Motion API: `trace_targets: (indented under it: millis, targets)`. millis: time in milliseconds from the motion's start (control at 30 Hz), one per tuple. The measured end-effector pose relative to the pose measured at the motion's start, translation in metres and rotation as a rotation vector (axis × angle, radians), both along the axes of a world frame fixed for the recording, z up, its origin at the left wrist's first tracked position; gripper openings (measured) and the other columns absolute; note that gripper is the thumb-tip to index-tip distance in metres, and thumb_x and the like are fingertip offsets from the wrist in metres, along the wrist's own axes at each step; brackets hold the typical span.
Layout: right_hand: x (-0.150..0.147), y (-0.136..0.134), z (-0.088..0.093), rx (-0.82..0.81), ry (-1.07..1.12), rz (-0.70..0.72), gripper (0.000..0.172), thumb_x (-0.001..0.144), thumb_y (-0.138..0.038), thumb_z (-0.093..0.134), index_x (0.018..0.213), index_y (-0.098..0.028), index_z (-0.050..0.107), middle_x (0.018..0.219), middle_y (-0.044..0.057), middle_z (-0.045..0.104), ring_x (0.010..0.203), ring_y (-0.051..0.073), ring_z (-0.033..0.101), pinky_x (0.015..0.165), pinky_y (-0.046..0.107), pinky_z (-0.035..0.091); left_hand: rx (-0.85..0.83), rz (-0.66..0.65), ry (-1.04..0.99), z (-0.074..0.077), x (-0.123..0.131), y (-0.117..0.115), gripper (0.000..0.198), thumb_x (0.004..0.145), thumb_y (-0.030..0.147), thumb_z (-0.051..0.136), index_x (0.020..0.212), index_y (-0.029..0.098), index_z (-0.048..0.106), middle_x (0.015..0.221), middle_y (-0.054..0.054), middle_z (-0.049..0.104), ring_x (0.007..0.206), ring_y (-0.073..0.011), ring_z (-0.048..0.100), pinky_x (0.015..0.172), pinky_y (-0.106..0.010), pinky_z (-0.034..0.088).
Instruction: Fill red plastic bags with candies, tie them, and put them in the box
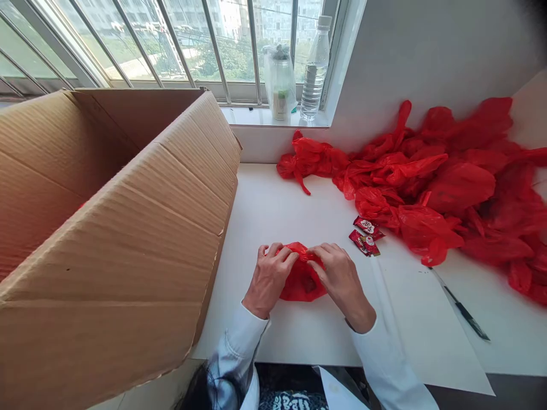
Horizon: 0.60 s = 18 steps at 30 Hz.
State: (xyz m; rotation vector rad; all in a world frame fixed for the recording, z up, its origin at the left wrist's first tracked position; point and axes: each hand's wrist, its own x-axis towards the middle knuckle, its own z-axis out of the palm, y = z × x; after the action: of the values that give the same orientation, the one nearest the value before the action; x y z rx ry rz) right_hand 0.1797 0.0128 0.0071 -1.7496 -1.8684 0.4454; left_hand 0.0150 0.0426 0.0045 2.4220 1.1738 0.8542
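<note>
A red plastic bag point(304, 285) lies on the white table between my two hands, with a darker lump showing through its thin film. My left hand point(273, 276) pinches the bag's upper edge from the left, fingers bent over it. From the right, my right hand point(337, 276) grips the same upper part, its fingertips close to those of the left. Two small red wrapped snack packets point(365, 244) rest on the table just beyond my right hand, one partly over the other.
A big open cardboard box point(171, 228) stands at the left, its wall rising high. Many red plastic bags point(457, 182) are heaped at the back right. A knife point(468, 319) with a dark handle lies at right. On the sill are a water bottle point(315, 74) and a bagged jar point(280, 85).
</note>
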Motion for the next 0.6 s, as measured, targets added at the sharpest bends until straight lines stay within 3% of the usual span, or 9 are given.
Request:
trace_targets:
  millis: [100, 200, 267, 367, 433, 533, 600]
  targets:
    - [0.006, -0.004, 0.001, 0.025, 0.156, -0.084, 0.017, 0.089, -0.020, 0.047, 0.084, -0.023, 0.063, 0.085, 0.002, 0.066, 0.080, 0.019, 0.058, 0.071, 0.031, 0.044, -0.043, 0.087, -0.139, -0.004, -0.009, 0.001, 0.013, 0.088, 0.022, 0.056, 0.079, 0.024, 0.066, 0.077, -0.001, 0.067, 0.082, -0.0183, 0.057, 0.084, -0.037, 0.040]
    - [0.027, -0.020, -0.004, 0.090, 0.399, -0.318, 0.011, 0.088, -0.031, 0.052, 0.086, -0.023, 0.060, 0.085, 0.001, 0.064, 0.076, 0.016, 0.057, 0.066, 0.027, 0.044, -0.094, 0.249, -0.365, -0.009, -0.023, -0.001, 0.014, 0.091, 0.028, 0.051, 0.088, 0.020, 0.063, 0.081, -0.002, 0.064, 0.077, -0.0149, 0.058, 0.073, -0.030, 0.044]
    - [0.045, -0.032, -0.012, 0.071, 0.556, -0.416, 0.017, 0.086, -0.039, 0.056, 0.089, -0.023, 0.058, 0.086, 0.001, 0.062, 0.076, 0.016, 0.057, 0.068, 0.028, 0.045, -0.137, 0.335, -0.506, -0.012, -0.029, 0.000, 0.022, 0.094, 0.033, 0.043, 0.097, 0.017, 0.058, 0.082, -0.003, 0.063, 0.071, -0.0124, 0.058, 0.065, -0.025, 0.046]
    - [0.065, -0.049, -0.025, -0.092, 0.725, -0.357, 0.025, 0.083, -0.045, 0.059, 0.095, -0.023, 0.056, 0.093, 0.003, 0.061, 0.079, 0.017, 0.057, 0.069, 0.030, 0.048, -0.190, 0.372, -0.630, -0.016, -0.032, 0.001, 0.026, 0.094, 0.035, 0.039, 0.102, 0.017, 0.055, 0.083, -0.004, 0.063, 0.068, -0.0116, 0.058, 0.062, -0.024, 0.047]
    - [0.070, -0.058, -0.025, -0.128, 0.703, -0.361, 0.033, 0.079, -0.045, 0.064, 0.102, -0.024, 0.055, 0.100, 0.005, 0.061, 0.085, 0.019, 0.059, 0.072, 0.033, 0.050, -0.165, 0.407, -0.686, -0.016, -0.030, -0.004, 0.023, 0.092, 0.034, 0.044, 0.107, 0.019, 0.052, 0.096, -0.007, 0.062, 0.083, -0.0150, 0.061, 0.071, -0.027, 0.049]
    - [0.063, -0.066, -0.007, 0.138, 0.576, -0.494, 0.043, 0.075, -0.040, 0.070, 0.110, -0.025, 0.052, 0.108, 0.006, 0.059, 0.095, 0.021, 0.058, 0.083, 0.038, 0.049, 0.011, 0.489, -0.742, -0.012, -0.024, -0.020, 0.035, 0.083, 0.027, 0.058, 0.116, 0.023, 0.046, 0.115, -0.008, 0.052, 0.109, -0.0203, 0.052, 0.088, -0.034, 0.045]
    - [0.052, -0.063, 0.013, 0.377, 0.433, -0.470, 0.034, 0.078, -0.033, 0.068, 0.108, -0.025, 0.055, 0.106, 0.005, 0.060, 0.097, 0.021, 0.058, 0.089, 0.040, 0.047, 0.270, 0.415, -0.646, -0.005, -0.017, -0.033, 0.043, 0.074, 0.018, 0.066, 0.113, 0.024, 0.048, 0.108, -0.006, 0.052, 0.105, -0.0204, 0.052, 0.090, -0.035, 0.044]
